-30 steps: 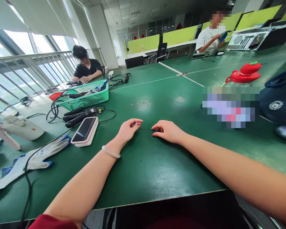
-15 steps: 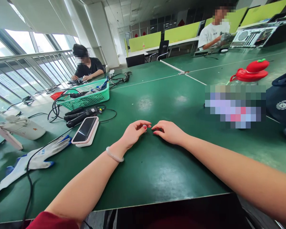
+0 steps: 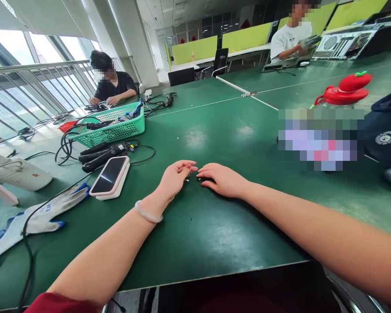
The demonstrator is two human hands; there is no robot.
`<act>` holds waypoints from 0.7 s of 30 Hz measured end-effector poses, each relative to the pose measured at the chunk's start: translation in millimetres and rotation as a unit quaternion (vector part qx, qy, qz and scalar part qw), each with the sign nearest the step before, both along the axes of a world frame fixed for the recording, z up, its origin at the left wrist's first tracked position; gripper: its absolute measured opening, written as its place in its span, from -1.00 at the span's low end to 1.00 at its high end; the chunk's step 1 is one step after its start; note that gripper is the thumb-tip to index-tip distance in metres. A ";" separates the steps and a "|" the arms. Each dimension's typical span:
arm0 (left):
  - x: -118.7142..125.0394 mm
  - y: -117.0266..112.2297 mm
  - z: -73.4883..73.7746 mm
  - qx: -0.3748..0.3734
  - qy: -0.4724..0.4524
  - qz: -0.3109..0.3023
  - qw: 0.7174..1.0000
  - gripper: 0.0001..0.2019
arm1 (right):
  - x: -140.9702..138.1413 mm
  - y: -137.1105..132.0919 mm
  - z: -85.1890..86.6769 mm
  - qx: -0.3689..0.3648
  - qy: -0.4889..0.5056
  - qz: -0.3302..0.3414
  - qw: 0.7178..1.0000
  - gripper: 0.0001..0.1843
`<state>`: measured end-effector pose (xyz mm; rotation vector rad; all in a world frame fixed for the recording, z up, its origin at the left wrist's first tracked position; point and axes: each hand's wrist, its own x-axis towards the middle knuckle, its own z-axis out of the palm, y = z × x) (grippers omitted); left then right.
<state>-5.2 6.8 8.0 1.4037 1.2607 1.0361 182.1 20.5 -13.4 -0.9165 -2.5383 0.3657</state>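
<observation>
My left hand, with a pale bangle on its wrist, rests over the green table. Its fingers stretch out to the right and the thumb lies close by them. Facing it, my right hand has its fingers curved and the thumb apart from them, with nothing seen in its grasp. The fingertips of both hands nearly meet. Below and between them lie a few tiny dark and pale bits on the table, too small to name.
To the left are a phone, a white and blue work glove, black cable-ended tools and a green basket. At right stand a red-lidded bottle and a dark bag. Two people sit across the table.
Both hands have shifted slightly left in view, along with the whole scene. Tiny bits now show on the table beneath the fingers. The person at right has raised gloved hands.
</observation>
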 end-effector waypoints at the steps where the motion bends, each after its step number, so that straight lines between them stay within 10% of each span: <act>1: 2.4 -3.3 1.8 -0.025 -0.033 -0.024 0.999 -0.73 | 3.3 -0.7 2.4 -0.006 0.008 -0.002 1.000 -0.70; 5: 8.6 -12.5 7.6 -0.042 -0.131 -0.104 0.985 -0.66 | 14.4 -3.0 8.7 -0.041 0.016 -0.028 0.999 -0.77; 17: 3.5 -1.6 -2.2 0.017 0.038 -0.018 0.999 -0.80 | 5.2 -8.9 6.2 -0.025 -0.008 -0.032 0.999 -0.80; 21: 2.9 0.2 -7.2 0.024 0.035 -0.035 0.998 -0.71 | 10.7 -9.1 13.3 -0.125 0.074 -0.111 0.983 -0.86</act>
